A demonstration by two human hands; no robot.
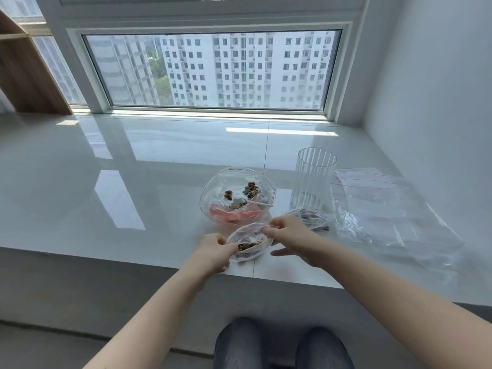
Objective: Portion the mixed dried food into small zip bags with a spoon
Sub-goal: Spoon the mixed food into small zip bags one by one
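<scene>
Just in front of the big open food bag (237,194), a small zip bag (249,245) sits between my hands.
My left hand (213,251) and right hand (288,235) pinch its mouth at opposite ends. It looks light, limp and slippery, so I judge the stiffer zip strip the best hold.
</scene>
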